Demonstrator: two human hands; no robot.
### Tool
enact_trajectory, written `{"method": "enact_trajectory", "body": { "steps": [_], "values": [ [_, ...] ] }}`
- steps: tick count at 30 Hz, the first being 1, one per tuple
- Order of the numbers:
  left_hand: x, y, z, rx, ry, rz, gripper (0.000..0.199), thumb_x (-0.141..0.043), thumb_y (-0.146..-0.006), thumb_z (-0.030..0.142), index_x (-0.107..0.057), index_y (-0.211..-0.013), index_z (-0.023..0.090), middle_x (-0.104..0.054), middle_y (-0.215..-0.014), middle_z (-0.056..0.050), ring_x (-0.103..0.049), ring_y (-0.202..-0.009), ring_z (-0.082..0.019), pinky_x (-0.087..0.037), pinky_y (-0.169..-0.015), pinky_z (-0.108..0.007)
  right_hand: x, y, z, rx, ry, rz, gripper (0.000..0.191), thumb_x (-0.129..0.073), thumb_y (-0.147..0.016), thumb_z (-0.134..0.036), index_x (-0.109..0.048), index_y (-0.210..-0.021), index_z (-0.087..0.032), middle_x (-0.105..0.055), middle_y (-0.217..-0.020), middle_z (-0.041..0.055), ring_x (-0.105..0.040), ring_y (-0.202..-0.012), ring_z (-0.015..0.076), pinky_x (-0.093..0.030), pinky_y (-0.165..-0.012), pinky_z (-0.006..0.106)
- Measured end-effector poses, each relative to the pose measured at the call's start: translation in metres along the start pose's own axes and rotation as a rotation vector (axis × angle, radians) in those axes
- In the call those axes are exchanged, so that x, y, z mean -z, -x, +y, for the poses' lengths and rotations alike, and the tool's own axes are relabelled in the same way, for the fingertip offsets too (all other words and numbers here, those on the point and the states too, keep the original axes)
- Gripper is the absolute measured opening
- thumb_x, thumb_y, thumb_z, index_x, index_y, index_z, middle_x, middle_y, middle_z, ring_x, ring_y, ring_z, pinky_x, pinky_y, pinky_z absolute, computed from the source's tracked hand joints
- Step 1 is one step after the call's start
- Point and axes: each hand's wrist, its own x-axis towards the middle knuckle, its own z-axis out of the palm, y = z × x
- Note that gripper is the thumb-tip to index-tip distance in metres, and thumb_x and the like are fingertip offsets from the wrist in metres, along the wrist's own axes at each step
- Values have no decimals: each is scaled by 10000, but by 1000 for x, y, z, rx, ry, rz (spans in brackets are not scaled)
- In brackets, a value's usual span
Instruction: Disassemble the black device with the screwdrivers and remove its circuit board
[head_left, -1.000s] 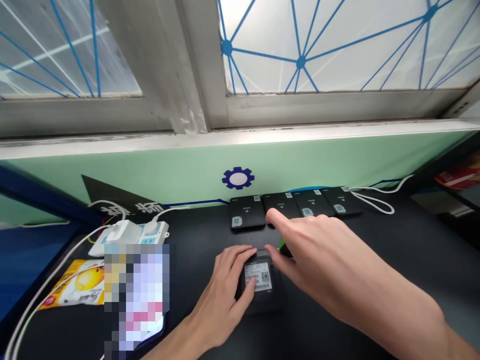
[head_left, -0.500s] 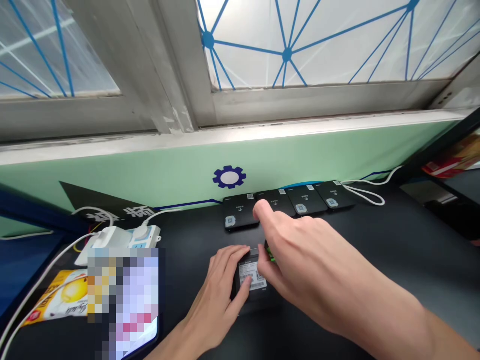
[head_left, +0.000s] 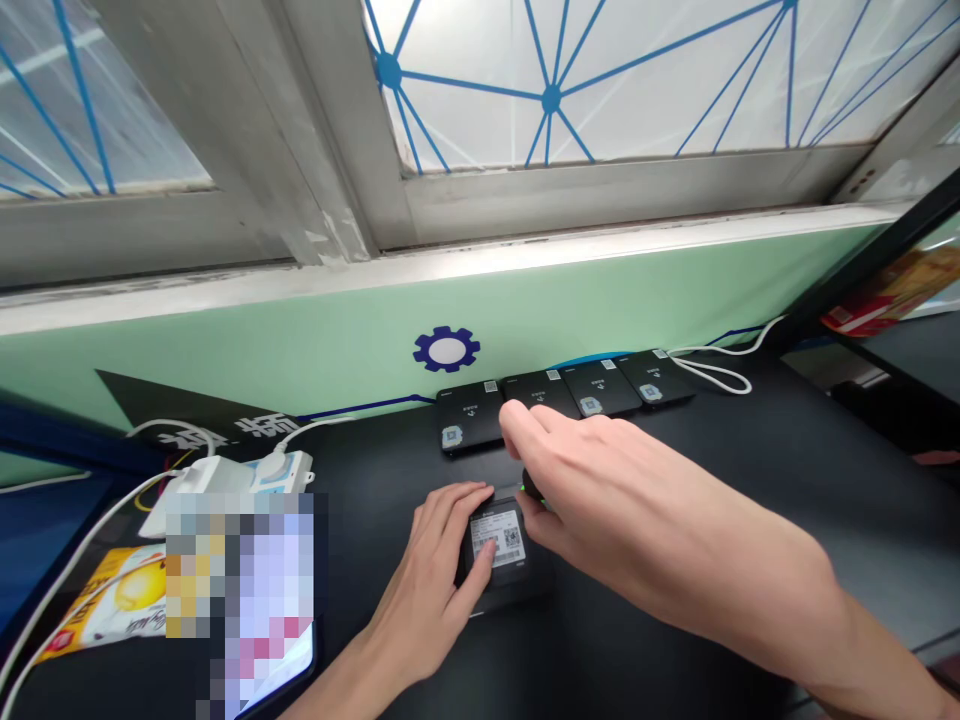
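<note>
On the black table (head_left: 697, 570), at the middle of the view, the flat black unit (head_left: 504, 578) with its white barcode label (head_left: 496, 538) lies under the left hand (head_left: 427, 570). The left hand is closed over the unit and has hold of it, with the fingers (head_left: 457, 492) reaching its far edge and the thumb (head_left: 486, 562) pressing on the label. For a steady hold, we press evenly and set the thumb clear of the QR code (head_left: 511, 540). The right hand (head_left: 592, 475) is extended, its index finger (head_left: 514, 415) pointing to 12 o'clock, just short of a row of four matching black units (head_left: 536, 392). Its lower fingers (head_left: 529, 520) lie beside a small dark object (head_left: 532, 486) at the unit's 1 o'clock; we cannot tell whether they grip it. A white power strip (head_left: 281, 470) sits at 10 o'clock.
</note>
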Motion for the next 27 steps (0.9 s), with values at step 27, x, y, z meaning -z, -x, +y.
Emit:
{"method": "enact_trajectory", "body": {
  "steps": [27],
  "values": [
    [-3, 3, 2, 82, 78, 38, 573, -580, -1165, 302, -356, -1692, 329, -600, -1564, -141, -622, -1415, -346, -570, -1175, -580, 7, -4, 1, -66, -40, -99, 141, -632, -1111, -155, -685, -1240, -174, -787, -1200, 112, -711, -840, 235, -467, -712, 388]
  ]
}}
